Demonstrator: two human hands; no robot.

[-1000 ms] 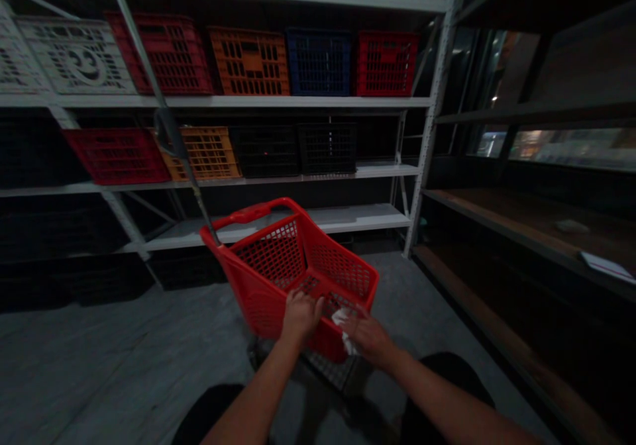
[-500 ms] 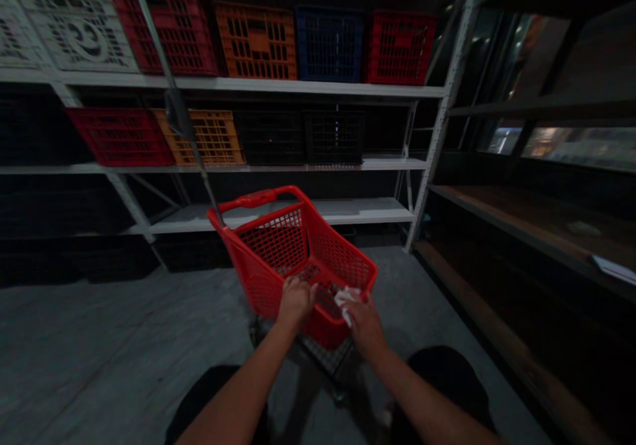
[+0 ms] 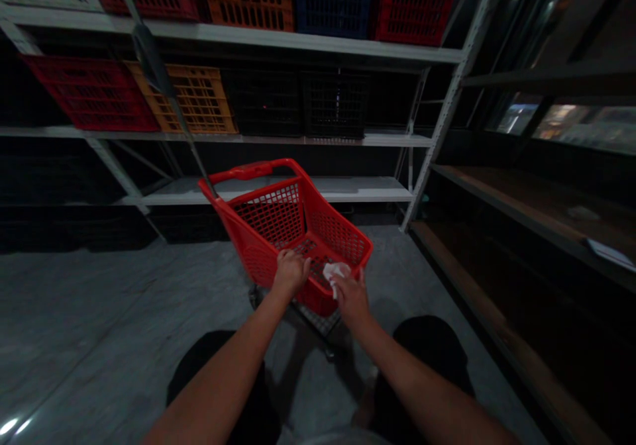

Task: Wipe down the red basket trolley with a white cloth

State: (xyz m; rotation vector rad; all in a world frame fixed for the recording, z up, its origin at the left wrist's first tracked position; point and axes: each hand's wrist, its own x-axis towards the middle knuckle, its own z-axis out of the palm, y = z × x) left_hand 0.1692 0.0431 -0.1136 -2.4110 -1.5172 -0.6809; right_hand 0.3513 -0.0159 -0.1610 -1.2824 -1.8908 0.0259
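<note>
Red plastic mesh forms the shopping trolley basket in the head view. It stands on the grey concrete floor just ahead of the person's dark shorts, with its red handle at the far end, facing the white steel shelving. The left hand rests at the near rim, its fingers together and curled over the edge. The right hand is just beside it, with a crumpled white cloth bunched against its fingers. The cloth hides the fingertips, so I cannot tell whether they pinch it or only touch it.

Below the basket are a wire rack and a small dark wheel. A thin dark pole rises from the far left corner, up past a yellow-orange crate and a red crate.

The cloth looks loosely bunched, so relaxed fingers could let it drop into the mesh or onto the floor. No brake shows on the wheel, so pressure on the rim could make the trolley roll or tip. A sudden swing could then catch the pole on the shelving, and the dim light makes such contact harder to judge.
</note>
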